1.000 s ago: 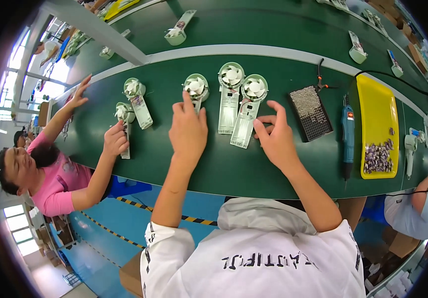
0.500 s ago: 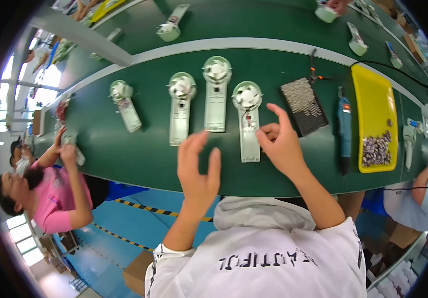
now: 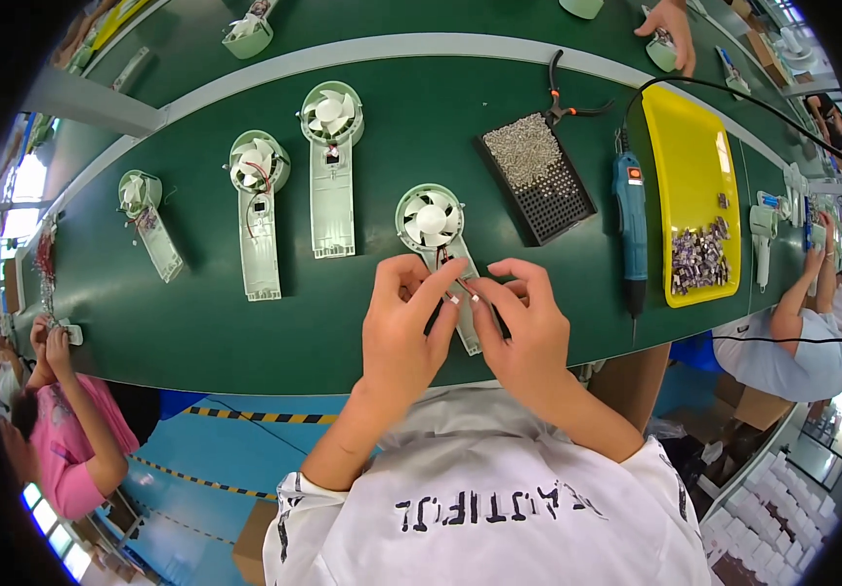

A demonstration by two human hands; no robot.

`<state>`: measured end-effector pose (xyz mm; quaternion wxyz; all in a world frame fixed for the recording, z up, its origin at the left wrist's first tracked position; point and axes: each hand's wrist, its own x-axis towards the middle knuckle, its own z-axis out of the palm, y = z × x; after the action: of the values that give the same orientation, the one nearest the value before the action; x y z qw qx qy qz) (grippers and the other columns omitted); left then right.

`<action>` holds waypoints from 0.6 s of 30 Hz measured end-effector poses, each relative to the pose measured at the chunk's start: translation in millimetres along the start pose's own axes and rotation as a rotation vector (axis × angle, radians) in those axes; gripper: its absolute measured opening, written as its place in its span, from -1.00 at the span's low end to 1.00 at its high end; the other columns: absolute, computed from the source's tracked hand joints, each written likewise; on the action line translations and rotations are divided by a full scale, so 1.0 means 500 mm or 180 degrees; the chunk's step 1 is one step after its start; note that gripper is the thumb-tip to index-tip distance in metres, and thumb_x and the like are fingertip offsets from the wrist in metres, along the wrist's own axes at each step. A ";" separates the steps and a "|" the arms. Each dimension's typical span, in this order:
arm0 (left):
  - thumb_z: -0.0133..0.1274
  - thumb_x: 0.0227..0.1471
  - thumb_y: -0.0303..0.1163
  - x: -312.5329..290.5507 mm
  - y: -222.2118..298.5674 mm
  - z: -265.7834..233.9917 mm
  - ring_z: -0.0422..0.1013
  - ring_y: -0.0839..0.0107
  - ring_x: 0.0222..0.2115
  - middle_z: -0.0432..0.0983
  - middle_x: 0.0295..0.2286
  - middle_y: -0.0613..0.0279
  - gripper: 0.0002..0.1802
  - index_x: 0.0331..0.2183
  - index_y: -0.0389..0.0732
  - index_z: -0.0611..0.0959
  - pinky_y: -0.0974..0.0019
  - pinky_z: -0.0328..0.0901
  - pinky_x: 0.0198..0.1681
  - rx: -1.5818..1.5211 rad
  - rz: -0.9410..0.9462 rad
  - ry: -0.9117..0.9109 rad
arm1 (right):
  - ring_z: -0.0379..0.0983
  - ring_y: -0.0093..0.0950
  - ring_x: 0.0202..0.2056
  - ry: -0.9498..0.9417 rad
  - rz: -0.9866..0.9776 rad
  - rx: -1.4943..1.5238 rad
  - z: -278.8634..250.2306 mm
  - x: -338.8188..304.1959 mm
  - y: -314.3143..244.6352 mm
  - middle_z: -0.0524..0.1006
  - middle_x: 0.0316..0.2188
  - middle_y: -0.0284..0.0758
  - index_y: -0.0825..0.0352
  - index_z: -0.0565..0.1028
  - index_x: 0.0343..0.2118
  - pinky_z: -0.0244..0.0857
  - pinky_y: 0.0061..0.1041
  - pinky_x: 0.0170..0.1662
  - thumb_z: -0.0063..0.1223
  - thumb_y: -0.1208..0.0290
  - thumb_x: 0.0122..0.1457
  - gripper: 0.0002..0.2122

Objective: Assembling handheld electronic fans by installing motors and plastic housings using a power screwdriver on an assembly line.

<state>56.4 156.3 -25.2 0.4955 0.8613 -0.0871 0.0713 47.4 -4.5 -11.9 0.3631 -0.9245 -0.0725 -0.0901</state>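
Directly in front of me lies a pale green handheld fan half (image 3: 431,219), its white blades in a round housing and its handle pointing toward me. My left hand (image 3: 399,332) and my right hand (image 3: 526,337) meet over that handle, fingers pinched. Between their fingertips run thin wires (image 3: 461,282), with tiny white bits near the tips; exactly how each hand grips them is partly hidden by the fingers. Similar fan halves lie to the left: one upper (image 3: 332,200), one with a loose red wire (image 3: 261,244), and a smaller-looking one (image 3: 158,239).
Right of the fans sit a black perforated tray of small metal pieces (image 3: 548,186), orange-and-black pliers (image 3: 560,109), a blue electric screwdriver (image 3: 630,215) with a black cable, and a yellow tray (image 3: 687,156) of small parts. Co-workers sit on both sides; another person's hand (image 3: 673,34) is across the divider.
Both hands, earlier apart with fingers spread, have come together over the nearest fan's handle and pinched its wires. The view has shifted, and that fan now lies tilted.
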 end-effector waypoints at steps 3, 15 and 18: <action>0.24 -0.07 -0.67 0.009 -0.014 0.002 0.46 0.36 -0.40 0.42 -0.26 0.15 -0.63 -0.14 -0.25 0.68 0.35 0.39 -0.33 -0.0173 -0.0079 -0.0145 | 0.52 -0.49 -0.41 0.0024 -0.0075 -0.0214 0.002 0.008 -0.002 0.50 -0.14 -0.36 0.29 0.62 -0.23 0.40 -0.50 -0.44 0.27 0.55 0.04 -0.80; 0.19 -0.06 -0.69 -0.004 -0.006 0.025 0.48 0.37 -0.46 0.51 -0.37 0.16 -0.73 -0.24 -0.29 0.67 0.37 0.39 -0.37 -0.0376 -0.0222 0.0391 | 0.46 -0.43 -0.41 0.0171 -0.0170 -0.0461 0.026 0.019 -0.012 0.46 -0.21 -0.32 0.33 0.58 -0.31 0.36 -0.46 -0.42 0.30 0.60 0.00 -0.83; 0.18 -0.06 -0.70 -0.002 -0.009 0.022 0.48 0.37 -0.46 0.51 -0.37 0.17 -0.73 -0.24 -0.29 0.67 0.37 0.40 -0.37 -0.0436 -0.0199 0.0342 | 0.44 -0.40 -0.37 0.0111 -0.0205 -0.0266 0.032 0.018 0.004 0.43 -0.22 -0.32 0.33 0.57 -0.34 0.35 -0.43 -0.36 0.30 0.61 -0.02 -0.83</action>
<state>56.8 148.9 -34.9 0.5591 0.8226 -0.0381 0.0958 58.4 5.7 -23.0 0.3223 -0.9344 -0.0921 -0.1207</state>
